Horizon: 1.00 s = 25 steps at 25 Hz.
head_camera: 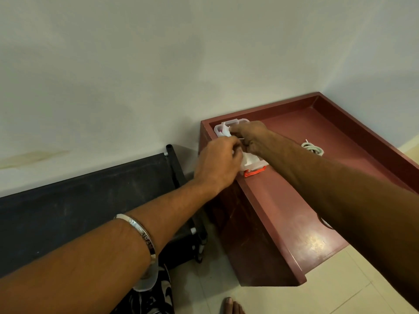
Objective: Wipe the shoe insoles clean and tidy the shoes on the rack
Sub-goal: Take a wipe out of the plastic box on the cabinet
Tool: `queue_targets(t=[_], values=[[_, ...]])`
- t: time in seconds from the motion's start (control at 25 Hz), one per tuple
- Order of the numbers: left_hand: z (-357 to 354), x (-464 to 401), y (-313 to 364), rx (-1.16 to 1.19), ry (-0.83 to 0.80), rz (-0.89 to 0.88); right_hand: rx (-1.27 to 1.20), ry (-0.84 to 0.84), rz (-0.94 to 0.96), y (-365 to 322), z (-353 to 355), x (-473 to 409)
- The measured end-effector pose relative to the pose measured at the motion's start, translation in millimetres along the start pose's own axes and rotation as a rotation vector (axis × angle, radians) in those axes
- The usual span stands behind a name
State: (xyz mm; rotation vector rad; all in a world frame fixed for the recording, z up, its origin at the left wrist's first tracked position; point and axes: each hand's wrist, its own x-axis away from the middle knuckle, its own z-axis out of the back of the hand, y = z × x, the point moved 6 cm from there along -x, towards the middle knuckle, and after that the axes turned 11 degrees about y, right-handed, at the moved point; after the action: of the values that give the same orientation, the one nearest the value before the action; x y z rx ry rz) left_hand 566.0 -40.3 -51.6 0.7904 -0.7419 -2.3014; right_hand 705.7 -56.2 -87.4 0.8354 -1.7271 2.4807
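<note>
Both hands meet over a clear plastic box (249, 160) at the maroon tabletop's (294, 200) back corner: left hand (217, 164) curled at its near side, right hand (251, 138) pinching inside it. Leftward stands the black rack (90, 200); shoes unseen.

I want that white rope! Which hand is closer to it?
The right hand. It is at the plastic box, just left of the rope on the red cabinet top. The left hand is farther left, on the box's other side.
</note>
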Motion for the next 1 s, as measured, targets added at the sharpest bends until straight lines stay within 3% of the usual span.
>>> queue_targets(t=[0.16, 0.32, 0.4, 0.84, 1.0], values=[[6, -49, -12, -0.160, 0.012, -0.032, -0.032, -0.013, 0.028, 1, 3, -1], [-10, -76, -26, -0.409, -0.190, -0.107, 0.020, -0.039, 0.098, -2, 6, 0], [-11, -80, -31, -0.489, -0.199, -0.148, 0.050, -0.043, 0.138, -3, 11, 0], [-13, -75, -35, -0.707, -0.173, -0.290, 0.103, 0.047, 0.355, -7, 24, 6], [-12, -72, -34, -0.740, -0.219, -0.265, 0.070, 0.084, 0.390, -9, 35, 11]])
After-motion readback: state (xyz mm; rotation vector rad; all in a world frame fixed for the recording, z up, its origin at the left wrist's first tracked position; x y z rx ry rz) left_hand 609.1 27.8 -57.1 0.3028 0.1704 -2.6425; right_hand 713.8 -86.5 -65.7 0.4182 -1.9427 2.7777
